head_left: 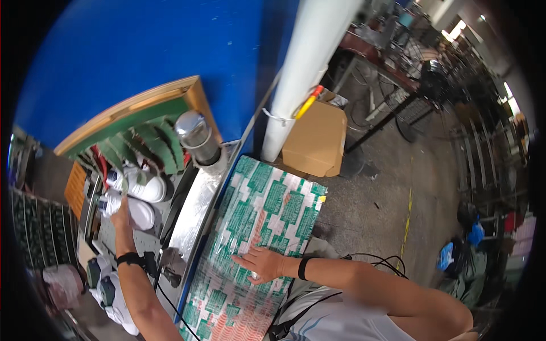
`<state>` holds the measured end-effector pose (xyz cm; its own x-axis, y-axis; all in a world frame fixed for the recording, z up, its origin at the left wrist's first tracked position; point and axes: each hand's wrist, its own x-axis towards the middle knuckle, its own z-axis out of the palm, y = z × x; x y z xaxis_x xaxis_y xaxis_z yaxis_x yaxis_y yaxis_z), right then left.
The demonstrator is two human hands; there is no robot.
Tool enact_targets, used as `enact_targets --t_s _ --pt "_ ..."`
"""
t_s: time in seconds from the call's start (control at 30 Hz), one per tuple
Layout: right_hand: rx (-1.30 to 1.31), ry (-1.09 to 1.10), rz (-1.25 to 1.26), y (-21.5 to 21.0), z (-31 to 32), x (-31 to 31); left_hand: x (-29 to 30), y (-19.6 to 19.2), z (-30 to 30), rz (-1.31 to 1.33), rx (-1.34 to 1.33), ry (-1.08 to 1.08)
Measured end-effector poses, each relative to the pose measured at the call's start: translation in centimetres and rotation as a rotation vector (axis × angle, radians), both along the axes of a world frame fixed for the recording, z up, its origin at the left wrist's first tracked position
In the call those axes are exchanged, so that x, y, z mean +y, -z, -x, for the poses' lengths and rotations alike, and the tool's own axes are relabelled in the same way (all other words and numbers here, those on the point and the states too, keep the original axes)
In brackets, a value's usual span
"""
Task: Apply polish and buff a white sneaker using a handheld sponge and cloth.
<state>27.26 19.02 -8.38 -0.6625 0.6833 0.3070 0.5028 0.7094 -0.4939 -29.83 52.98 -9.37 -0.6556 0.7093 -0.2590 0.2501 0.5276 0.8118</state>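
Left hand (121, 217): left of centre, on a forearm rising from the lower edge; its fingers reach the nearer white lace-up shoe with a pale rounded sole (141, 213), but whether they close on it I cannot tell.
Right hand (263, 265): below the middle of the frame, palm down, fingers spread wide and holding nothing, laid on the tabletop wrapped in green-and-white printed film (250, 227).
Shoe pair: left of centre; the nearer shoe lies just below the farther white shoe with a rounded sole (149, 187), both near the hanging green fabric strips (149, 142).
Strip opening: upper left, edged by a light brown wooden frame (139, 106) against a large smooth blue panel (148, 51).
Other shoes: white shoes with dark green parts (116, 298), at lower left beside the left forearm.
Between shoes and tabletop: a shiny silver foil-like ledge (190, 202), with a clear cylindrical container with a silver-grey top (198, 139) at its upper end.
Wrists: a black band on each.
Pole: a thick white round post (307, 62) slanting from the top centre, a red-and-yellow slim tool (309, 103) just beside it.
Carton: a plain brown cardboard box (314, 139), right of the post's lower end and just above the tabletop's far edge.
Floor: grey concrete (372, 193) at right, crossed by a yellow painted line (406, 227).
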Motion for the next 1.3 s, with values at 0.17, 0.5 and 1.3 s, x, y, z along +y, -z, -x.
enact_targets --t_s 0.17,0.5,1.3 --pt "-0.059 0.053 0.009 1.2 -1.7 -0.2 1.0 1.0 -5.4 -0.125 -0.302 0.084" --pt "-0.102 -0.025 0.077 1.0 -1.6 0.0 -24.4 -19.7 -19.0 -0.470 -0.647 -0.006" --pt "0.253 0.012 0.512 -5.6 -1.6 -8.9 -60.7 -7.9 -22.4 -0.647 -0.895 -0.646"
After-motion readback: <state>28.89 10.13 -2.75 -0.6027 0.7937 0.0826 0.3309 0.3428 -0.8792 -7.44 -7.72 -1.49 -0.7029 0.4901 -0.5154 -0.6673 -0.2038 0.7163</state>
